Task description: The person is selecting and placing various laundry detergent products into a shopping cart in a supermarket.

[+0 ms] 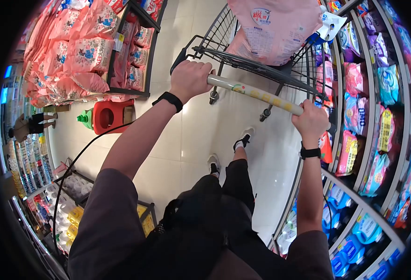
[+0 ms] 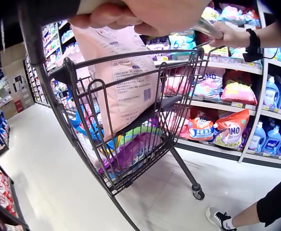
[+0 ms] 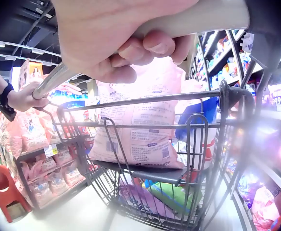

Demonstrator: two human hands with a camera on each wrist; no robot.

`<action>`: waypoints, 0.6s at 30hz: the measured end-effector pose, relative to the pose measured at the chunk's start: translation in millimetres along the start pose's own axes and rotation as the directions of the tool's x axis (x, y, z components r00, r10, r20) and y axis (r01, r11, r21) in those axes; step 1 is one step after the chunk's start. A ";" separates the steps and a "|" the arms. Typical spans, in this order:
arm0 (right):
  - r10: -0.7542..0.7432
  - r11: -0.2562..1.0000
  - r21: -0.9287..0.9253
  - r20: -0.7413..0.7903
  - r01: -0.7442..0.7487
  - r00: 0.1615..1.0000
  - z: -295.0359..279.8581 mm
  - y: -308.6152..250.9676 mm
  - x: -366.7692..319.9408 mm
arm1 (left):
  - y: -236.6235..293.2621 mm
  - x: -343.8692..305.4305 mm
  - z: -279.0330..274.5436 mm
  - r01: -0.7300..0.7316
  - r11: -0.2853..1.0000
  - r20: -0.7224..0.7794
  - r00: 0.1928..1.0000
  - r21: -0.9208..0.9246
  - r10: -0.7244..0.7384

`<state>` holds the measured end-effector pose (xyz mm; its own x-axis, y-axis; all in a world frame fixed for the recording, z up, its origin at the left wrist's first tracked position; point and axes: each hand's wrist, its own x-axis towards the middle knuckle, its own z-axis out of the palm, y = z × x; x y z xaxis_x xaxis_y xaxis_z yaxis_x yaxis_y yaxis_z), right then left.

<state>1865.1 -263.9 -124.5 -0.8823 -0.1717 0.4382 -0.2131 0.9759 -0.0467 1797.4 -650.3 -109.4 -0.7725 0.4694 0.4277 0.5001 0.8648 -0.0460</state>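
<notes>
My left hand [image 1: 191,80] grips the left end of a shopping cart's pale push bar [image 1: 257,94]. Near the bar's other end, my right hand [image 1: 311,122] is wrapped round it, and its curled fingers show from below in the right wrist view. The black wire cart [image 2: 69,72] stands just ahead of me. A large pink printed bag [image 1: 280,32] sits upright in its top part, with a blue and white pack [image 1: 329,28] to its right. Lower in the basket lie a purple pack [image 2: 138,151] and a green one [image 3: 171,195].
Shelves of bagged detergent [image 1: 355,114] and blue bottles [image 1: 352,247] line the right side. At left stand a rack of pink bags [image 1: 86,53] and a red floor stand [image 1: 114,116]. Another person [image 1: 28,127] is farther left. Pale floor tiles [image 1: 163,140] run between.
</notes>
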 end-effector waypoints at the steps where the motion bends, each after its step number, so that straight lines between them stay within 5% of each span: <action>1: -0.010 1.000 0.003 0.000 0.010 1.000 1.7 7.7 10.7 | -1.5 11.6 4.1 0.009 1.000 -0.001 1.000 0.003 -0.009; 6: -0.021 0.999 0.024 -0.003 0.021 1.000 17.3 40.4 65.3 | -15.8 74.2 27.5 0.004 1.000 0.079 0.997 0.016 -0.006; 18: -0.013 0.999 0.046 -0.046 0.015 0.999 84.7 93.8 201.6 | -90.0 219.9 99.6 -0.122 0.990 -0.065 0.990 0.069 0.127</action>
<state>1631.7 -218.4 -116.6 -0.8593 -0.1781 0.4795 -0.2456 0.9660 -0.0813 1543.6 -607.1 -101.0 -0.6760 0.5626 0.4759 0.5626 0.8111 -0.1598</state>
